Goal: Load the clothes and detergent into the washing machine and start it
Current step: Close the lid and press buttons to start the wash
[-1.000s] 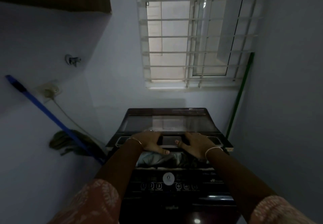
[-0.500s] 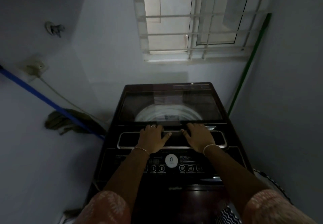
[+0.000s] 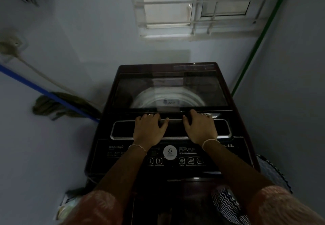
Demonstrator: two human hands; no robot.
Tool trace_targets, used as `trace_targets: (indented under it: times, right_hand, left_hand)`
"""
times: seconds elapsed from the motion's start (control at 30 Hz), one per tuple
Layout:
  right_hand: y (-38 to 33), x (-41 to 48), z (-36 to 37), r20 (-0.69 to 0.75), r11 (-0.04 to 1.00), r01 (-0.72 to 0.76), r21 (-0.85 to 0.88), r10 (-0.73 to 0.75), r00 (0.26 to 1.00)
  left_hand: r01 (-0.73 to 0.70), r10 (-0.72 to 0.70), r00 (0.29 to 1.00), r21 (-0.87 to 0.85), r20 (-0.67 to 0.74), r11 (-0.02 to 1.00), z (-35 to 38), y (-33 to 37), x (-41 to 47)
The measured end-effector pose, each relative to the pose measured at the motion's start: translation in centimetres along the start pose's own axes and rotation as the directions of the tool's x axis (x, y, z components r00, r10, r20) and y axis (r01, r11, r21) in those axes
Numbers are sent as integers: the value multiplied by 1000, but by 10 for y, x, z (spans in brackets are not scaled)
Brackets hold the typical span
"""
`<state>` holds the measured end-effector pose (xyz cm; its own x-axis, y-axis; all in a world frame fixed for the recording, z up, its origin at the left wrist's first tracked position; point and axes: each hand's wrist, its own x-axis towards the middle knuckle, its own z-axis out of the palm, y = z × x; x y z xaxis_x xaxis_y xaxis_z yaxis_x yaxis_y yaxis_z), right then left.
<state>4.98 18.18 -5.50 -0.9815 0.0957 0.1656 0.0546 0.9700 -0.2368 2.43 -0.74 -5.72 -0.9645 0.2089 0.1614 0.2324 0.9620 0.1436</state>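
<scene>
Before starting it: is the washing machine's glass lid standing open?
No, the dark glass lid lies flat on the maroon top-loading washing machine, with the left hand and right hand resting on its front section.

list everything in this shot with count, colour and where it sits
washing machine: one, dark maroon, centre, against the back wall
lid: one, dark glass, down over the drum
control panel: one, black with a white round dial, front of the machine
window: one, white grille, above the machine
mop: one, blue handle, olive head, left of the machine
pole: one, green, right corner
wall socket: one, pale, left wall
patterned cloth: one, black and white zigzag, lower right
left hand: one, bangle at wrist, resting on the lid's front section
right hand: one, bangle at wrist, beside it on the lid
</scene>
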Motion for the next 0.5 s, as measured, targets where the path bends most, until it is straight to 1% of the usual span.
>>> trace_targets:
  times: [0.3,0.5]
  right_hand:
    - [0,2,1,13,1000,-17,-22,17,1000]
    - [0,2,1,16,1000,-6,-22,6,1000]
  left_hand:
    - [16,-17,999,-21,-33,1000,3,1,1]
    - [25,-25,999,-16,-20,1000,2,0,1]
